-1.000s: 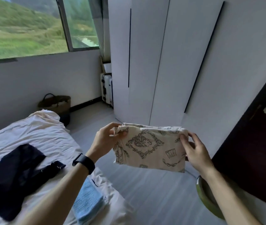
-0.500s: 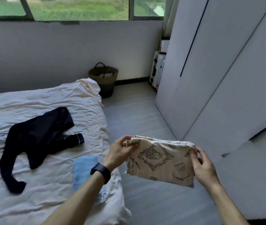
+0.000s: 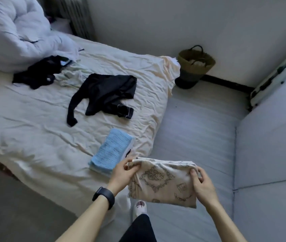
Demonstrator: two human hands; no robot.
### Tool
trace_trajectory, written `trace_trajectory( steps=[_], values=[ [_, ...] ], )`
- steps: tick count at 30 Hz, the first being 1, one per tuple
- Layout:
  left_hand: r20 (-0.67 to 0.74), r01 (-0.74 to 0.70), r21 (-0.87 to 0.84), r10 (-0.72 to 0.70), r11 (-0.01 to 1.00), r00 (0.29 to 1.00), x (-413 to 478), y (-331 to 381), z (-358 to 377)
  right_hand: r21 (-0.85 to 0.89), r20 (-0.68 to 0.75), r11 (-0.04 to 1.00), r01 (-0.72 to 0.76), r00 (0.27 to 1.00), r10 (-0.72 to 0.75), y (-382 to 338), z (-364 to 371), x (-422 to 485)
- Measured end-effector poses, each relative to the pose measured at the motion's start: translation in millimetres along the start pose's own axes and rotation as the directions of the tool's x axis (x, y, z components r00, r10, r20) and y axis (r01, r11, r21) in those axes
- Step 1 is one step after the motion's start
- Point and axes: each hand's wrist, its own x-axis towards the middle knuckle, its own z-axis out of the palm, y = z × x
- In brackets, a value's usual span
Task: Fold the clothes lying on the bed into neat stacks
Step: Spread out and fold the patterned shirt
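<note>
bed (image 3: 34,137) wrinkled, blue stack (image 3: 111,151) at edge | basket (image 3: 194,65) by wall (image 3: 156,23) | left hand (image 3: 121,173), right hand (image 3: 201,186) pinch printed cloth (image 3: 161,182)

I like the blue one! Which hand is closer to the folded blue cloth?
Left. The left hand sits just beside the folded blue cloth; the right hand is farther off, across the printed cloth both hold.

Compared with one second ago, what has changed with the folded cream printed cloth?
The folded cream printed cloth has come down toward the white bed, near the folded light-blue knit. The left hand and right hand still grip it. The black garment has not moved.
</note>
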Motion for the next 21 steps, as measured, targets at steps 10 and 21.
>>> trace_trajectory(
  steps=[10,21],
  values=[
    [-0.37,0.238,-0.176,-0.289,0.955,0.883,50,-54,-42,-0.36,0.408,0.895,0.262,0.907,-0.102,-105,110,136],
    [-0.583,0.411,-0.416,-0.585,0.811,0.563,126,-111,-83,-0.492,0.752,0.631,0.599,0.658,-0.039,-200,301,255]
  ],
)
